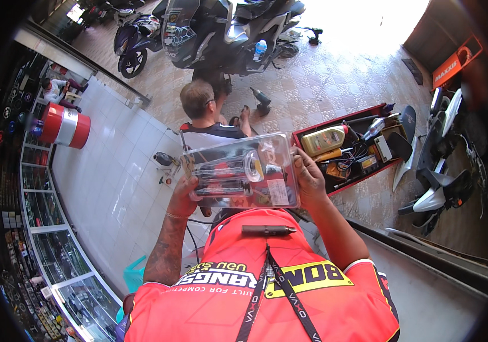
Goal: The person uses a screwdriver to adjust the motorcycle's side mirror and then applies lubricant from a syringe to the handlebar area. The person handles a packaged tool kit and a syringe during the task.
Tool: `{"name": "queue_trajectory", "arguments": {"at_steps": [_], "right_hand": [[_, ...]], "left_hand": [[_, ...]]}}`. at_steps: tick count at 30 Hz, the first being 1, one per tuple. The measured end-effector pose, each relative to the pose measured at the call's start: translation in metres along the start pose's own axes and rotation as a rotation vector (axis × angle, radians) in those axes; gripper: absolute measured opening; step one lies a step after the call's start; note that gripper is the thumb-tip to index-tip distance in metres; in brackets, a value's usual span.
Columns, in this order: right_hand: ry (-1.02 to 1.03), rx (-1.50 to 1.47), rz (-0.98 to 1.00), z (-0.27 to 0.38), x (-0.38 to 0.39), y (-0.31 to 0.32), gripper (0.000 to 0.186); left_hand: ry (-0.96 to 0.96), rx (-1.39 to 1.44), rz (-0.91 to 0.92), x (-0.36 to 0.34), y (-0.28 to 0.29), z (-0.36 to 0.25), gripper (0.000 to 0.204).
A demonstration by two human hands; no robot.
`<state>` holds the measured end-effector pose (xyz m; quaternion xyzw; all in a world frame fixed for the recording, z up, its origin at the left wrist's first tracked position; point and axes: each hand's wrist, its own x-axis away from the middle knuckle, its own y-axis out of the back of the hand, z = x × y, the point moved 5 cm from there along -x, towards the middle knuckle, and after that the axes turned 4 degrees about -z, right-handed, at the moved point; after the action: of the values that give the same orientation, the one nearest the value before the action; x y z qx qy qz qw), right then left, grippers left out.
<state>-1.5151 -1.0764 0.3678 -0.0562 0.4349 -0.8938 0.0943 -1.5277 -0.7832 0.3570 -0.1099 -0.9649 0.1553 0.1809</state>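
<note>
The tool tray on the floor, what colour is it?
Red, seen in the head view: the tool tray.

**A tiled shop front open to bright daylight**

The floor (335, 85) was laid with patterned paving tiles, washed out by strong sunlight toward the top. A white tiled strip (112, 171) ran along the left beside glass display cases (55, 251) packed with small parts. A red and silver drum (64, 126) stood near the cases. Dark scooters (215, 28) were parked at the top, a white one (438, 182) at the right. A red tool tray (349, 151) lay on the paving.
</note>
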Motion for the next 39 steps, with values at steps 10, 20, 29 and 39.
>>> {"name": "queue_trajectory", "arguments": {"at_steps": [10,20,29,39], "right_hand": [[0.089,0.121,-0.086,0.015,-0.027,0.040,0.032],[0.041,-0.145,-0.082,-0.001,-0.022,0.056,0.038],[0.430,0.584,-0.079,0.043,-0.023,0.036,0.049],[0.618,1.528,-0.183,0.085,-0.009,-0.005,0.016]], "left_hand": [[-0.014,0.032,-0.089,-0.002,-0.020,0.000,0.051],[-0.004,-0.032,-0.067,-0.011,-0.018,0.004,0.054],[0.006,0.080,-0.108,-0.014,-0.010,0.008,0.063],[0.013,0.047,-0.054,-0.026,-0.030,0.005,0.059]]}}
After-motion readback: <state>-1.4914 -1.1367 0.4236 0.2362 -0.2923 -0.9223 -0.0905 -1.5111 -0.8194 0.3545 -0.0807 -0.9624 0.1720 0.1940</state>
